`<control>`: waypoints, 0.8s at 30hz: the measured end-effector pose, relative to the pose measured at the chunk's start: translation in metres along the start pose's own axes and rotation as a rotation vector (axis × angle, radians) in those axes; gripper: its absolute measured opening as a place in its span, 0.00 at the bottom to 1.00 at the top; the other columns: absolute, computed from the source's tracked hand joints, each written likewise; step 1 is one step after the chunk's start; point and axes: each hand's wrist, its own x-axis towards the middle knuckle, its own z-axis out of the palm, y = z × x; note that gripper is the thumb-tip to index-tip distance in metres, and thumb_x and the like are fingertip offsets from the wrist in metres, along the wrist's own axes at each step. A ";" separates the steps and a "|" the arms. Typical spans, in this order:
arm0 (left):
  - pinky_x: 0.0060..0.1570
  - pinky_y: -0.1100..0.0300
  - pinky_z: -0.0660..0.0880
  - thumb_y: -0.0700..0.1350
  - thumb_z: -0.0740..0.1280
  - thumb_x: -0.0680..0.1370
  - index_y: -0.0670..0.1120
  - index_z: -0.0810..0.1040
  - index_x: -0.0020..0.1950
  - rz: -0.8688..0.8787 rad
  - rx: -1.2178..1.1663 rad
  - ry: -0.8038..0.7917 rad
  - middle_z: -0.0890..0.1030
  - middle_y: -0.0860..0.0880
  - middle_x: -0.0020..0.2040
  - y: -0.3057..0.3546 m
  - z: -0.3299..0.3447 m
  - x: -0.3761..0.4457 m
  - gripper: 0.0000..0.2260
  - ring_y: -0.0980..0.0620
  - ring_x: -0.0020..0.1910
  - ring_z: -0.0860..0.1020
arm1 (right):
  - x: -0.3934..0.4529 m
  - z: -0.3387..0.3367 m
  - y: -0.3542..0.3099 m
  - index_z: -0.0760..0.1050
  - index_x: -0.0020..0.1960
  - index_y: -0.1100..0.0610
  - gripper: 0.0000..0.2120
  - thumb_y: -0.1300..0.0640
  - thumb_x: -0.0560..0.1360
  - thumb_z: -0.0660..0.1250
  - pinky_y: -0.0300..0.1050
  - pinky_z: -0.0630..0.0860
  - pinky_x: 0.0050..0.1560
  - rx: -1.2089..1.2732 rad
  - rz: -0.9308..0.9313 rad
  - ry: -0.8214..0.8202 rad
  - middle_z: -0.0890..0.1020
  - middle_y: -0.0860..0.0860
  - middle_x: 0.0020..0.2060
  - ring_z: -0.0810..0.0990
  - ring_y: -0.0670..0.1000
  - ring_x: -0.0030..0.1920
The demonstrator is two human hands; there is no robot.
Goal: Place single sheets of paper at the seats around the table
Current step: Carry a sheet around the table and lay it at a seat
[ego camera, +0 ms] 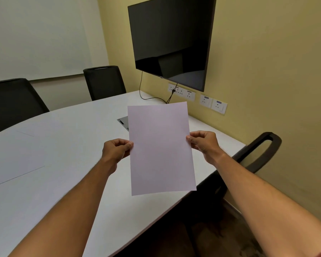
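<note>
Here, a blank sheet [161, 149] is held up in the air over the table [67, 145], upright and slightly tilted, its lower edge above the table's near right edge. The sheet is pinched at its left edge by the left hand [116, 150], thumb on the front, fingers curled behind. The right edge is pinched the same way by the right hand [204, 143], fingers curled together. Whether one sheet or several is held cannot be told.

The table is white, with a curved near edge, and is pushed up to the yellow wall [267, 62] on the right. A grey panel [123, 121] is set into the top, partly hidden behind the sheet. Faint lines are seen on the left part of the top, perhaps edges of a sheet lying flat; not clear.

Two black chairs are placed at the far side: one chair [13, 102] at far left, a second chair [105, 82] near the corner. A chair arm [261, 151] is seen at the right, between table and wall.

A dark screen [170, 39] is mounted on the yellow wall. A black cable [150, 97] hangs from it, drapes onto the table end and is plugged into a socket strip [182, 91]. Two more sockets [213, 104] are fixed just to the right. The far wall [35, 34] is white. A dark floor [220, 234] is seen lower right.
</note>
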 end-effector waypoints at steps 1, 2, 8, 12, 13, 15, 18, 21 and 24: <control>0.42 0.61 0.81 0.35 0.73 0.74 0.38 0.82 0.43 -0.004 -0.002 0.006 0.84 0.42 0.42 -0.002 0.002 0.012 0.02 0.48 0.40 0.83 | 0.013 0.003 0.001 0.81 0.42 0.62 0.03 0.68 0.73 0.72 0.41 0.82 0.41 -0.004 0.001 -0.007 0.85 0.56 0.40 0.84 0.51 0.38; 0.42 0.61 0.81 0.36 0.73 0.74 0.38 0.82 0.44 -0.006 -0.003 0.010 0.84 0.43 0.42 -0.003 0.005 0.025 0.02 0.49 0.39 0.83 | 0.027 0.006 0.003 0.81 0.42 0.63 0.03 0.68 0.73 0.72 0.40 0.81 0.40 -0.009 0.001 -0.015 0.85 0.56 0.40 0.84 0.51 0.38; 0.43 0.59 0.81 0.36 0.73 0.74 0.38 0.82 0.44 -0.054 -0.027 0.024 0.84 0.42 0.43 -0.016 0.020 0.111 0.02 0.48 0.41 0.84 | 0.114 0.028 0.013 0.80 0.43 0.63 0.02 0.68 0.73 0.72 0.39 0.81 0.40 -0.049 0.040 -0.009 0.84 0.56 0.39 0.83 0.50 0.38; 0.42 0.60 0.81 0.35 0.73 0.74 0.39 0.82 0.43 -0.099 -0.039 0.015 0.84 0.43 0.43 -0.027 0.030 0.161 0.02 0.48 0.42 0.84 | 0.166 0.040 0.026 0.80 0.44 0.64 0.02 0.68 0.73 0.72 0.41 0.81 0.42 -0.072 0.078 0.000 0.84 0.56 0.40 0.82 0.51 0.39; 0.42 0.61 0.81 0.35 0.73 0.74 0.39 0.82 0.42 -0.109 -0.039 0.013 0.84 0.43 0.43 -0.031 0.033 0.171 0.02 0.48 0.42 0.84 | 0.177 0.041 0.030 0.80 0.44 0.65 0.02 0.68 0.73 0.72 0.41 0.81 0.42 -0.080 0.086 0.005 0.83 0.56 0.40 0.82 0.51 0.39; 0.40 0.62 0.80 0.35 0.73 0.74 0.39 0.82 0.42 -0.132 -0.045 0.011 0.84 0.43 0.43 -0.039 0.039 0.185 0.02 0.48 0.42 0.84 | 0.196 0.044 0.037 0.80 0.43 0.64 0.02 0.68 0.73 0.72 0.40 0.82 0.42 -0.093 0.103 0.011 0.83 0.56 0.39 0.82 0.50 0.38; 0.38 0.64 0.80 0.36 0.73 0.74 0.40 0.81 0.41 -0.176 -0.070 0.012 0.84 0.44 0.42 -0.055 0.050 0.203 0.03 0.49 0.41 0.84 | 0.222 0.044 0.049 0.79 0.42 0.62 0.04 0.68 0.72 0.72 0.39 0.82 0.42 -0.111 0.132 0.021 0.83 0.55 0.38 0.82 0.49 0.37; 0.42 0.61 0.80 0.37 0.74 0.74 0.40 0.82 0.42 -0.224 -0.083 0.022 0.85 0.43 0.44 -0.072 0.062 0.215 0.02 0.47 0.44 0.84 | 0.244 0.038 0.061 0.79 0.43 0.63 0.04 0.68 0.72 0.73 0.41 0.82 0.45 -0.134 0.160 0.022 0.83 0.55 0.40 0.82 0.50 0.39; 0.46 0.58 0.80 0.38 0.74 0.74 0.41 0.82 0.43 -0.274 -0.091 0.038 0.85 0.42 0.47 -0.091 0.077 0.222 0.02 0.46 0.47 0.84 | 0.263 0.029 0.075 0.79 0.48 0.65 0.06 0.68 0.72 0.73 0.43 0.81 0.47 -0.160 0.191 0.024 0.83 0.57 0.42 0.82 0.51 0.41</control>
